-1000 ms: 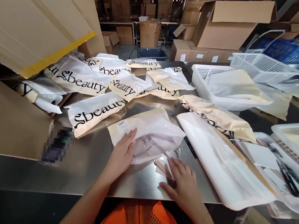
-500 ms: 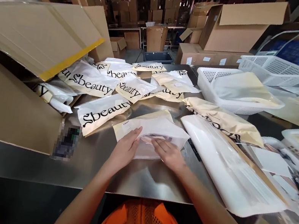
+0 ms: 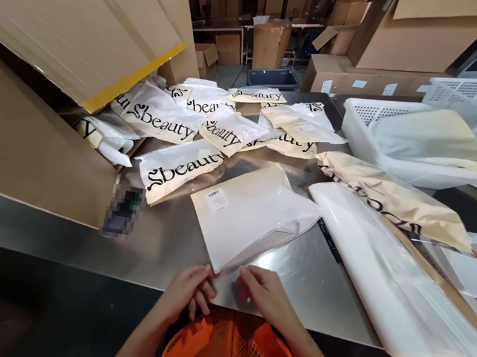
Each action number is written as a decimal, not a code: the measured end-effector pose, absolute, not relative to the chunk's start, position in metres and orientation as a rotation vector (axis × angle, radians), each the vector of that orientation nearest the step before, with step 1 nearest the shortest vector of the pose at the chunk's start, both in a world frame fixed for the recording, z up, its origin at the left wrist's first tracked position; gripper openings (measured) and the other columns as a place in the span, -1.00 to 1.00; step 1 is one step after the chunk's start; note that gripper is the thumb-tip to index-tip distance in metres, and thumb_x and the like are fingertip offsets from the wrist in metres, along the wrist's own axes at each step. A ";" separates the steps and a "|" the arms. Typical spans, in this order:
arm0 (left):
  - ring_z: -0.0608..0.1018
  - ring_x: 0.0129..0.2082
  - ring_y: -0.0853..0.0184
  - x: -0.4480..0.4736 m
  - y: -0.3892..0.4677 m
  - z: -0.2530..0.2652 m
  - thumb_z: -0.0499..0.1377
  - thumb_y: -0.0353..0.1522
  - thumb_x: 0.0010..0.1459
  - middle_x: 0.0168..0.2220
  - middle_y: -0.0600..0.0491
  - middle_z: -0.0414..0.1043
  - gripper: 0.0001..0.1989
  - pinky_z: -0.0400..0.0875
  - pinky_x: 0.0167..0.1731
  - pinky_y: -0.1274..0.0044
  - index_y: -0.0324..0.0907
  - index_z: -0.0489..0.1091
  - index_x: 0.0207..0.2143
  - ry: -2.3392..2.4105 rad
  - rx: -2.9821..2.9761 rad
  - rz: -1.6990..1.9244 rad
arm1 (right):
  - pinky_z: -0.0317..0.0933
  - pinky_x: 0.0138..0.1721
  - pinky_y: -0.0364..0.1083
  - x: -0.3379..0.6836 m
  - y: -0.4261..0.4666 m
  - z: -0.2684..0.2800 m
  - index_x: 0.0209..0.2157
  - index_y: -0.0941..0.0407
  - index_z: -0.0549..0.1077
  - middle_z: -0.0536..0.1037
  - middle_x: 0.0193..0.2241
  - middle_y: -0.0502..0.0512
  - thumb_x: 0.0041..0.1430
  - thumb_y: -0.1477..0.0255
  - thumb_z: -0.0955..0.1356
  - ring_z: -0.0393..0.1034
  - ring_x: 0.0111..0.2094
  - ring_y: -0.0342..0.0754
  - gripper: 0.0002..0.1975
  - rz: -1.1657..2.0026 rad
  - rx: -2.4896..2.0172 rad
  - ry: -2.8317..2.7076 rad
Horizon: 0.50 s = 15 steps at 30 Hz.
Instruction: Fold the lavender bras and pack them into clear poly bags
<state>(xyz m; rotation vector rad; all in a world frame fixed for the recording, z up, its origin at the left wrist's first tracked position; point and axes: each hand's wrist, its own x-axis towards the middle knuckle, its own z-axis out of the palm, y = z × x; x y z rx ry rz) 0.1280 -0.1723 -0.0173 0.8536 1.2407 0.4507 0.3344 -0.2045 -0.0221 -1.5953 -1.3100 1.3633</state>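
Note:
A pale plastic mailing bag (image 3: 243, 216) with a small barcode label (image 3: 216, 199) lies on the metal table, its loose opening edge toward me. At the bag's near corner is my left hand (image 3: 188, 290), thumb and forefinger pinched on it, the other fingers curled below. My right hand (image 3: 268, 294) is just right of that corner, over the table edge. Its thumb and forefinger are drawn together, slightly blurred; whatever they hold is too small to name. To the left lies a bag printed "Sbeauty" (image 3: 179, 171).
Behind is a pile of printed bags (image 3: 161, 119). A large cardboard box (image 3: 29, 135) stands at left, a blurred-out dark object (image 3: 123, 212) by its corner. At right are a white plastic roll (image 3: 372, 257), a black pen (image 3: 329, 240) and a white basket (image 3: 407, 162).
Both hands have come off the middle of the bag and back toward my body. The left one now pinches the near corner. The bag's opening edge lies flatter, and the view has shifted.

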 end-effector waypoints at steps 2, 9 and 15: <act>0.43 -0.75 0.35 0.143 -0.176 -0.022 0.28 0.15 -0.20 -0.62 0.06 0.41 -0.39 -0.01 -0.84 0.65 -0.22 0.35 -0.41 1.174 0.791 0.518 | 0.07 -0.57 -0.16 0.304 -0.205 -0.029 -0.47 0.13 0.40 0.38 -0.66 -0.01 0.24 -0.08 0.15 0.26 -0.64 -0.12 -0.43 1.687 -1.393 -1.124; 0.08 -0.78 0.56 0.145 -0.173 -0.027 0.36 0.02 -0.21 -0.79 0.24 0.08 -0.46 0.00 -0.76 0.67 -0.17 0.18 -0.65 1.216 0.814 0.814 | -0.15 -0.67 -0.18 0.254 -0.190 -0.037 -0.62 0.11 0.22 0.17 -0.77 -0.11 0.01 -0.26 0.23 -0.04 -0.73 -0.25 -0.33 1.748 -1.058 -0.792; 0.09 -0.77 0.56 0.148 -0.172 -0.029 0.37 -0.01 -0.27 -0.74 0.24 0.05 -0.48 -0.01 -0.77 0.68 -0.17 0.18 -0.66 1.250 0.755 0.905 | -0.20 -0.69 -0.18 0.244 -0.185 -0.029 -0.65 0.11 0.22 0.12 -0.77 -0.14 0.21 0.05 0.27 -0.08 -0.76 -0.26 -0.49 1.694 -1.152 -0.671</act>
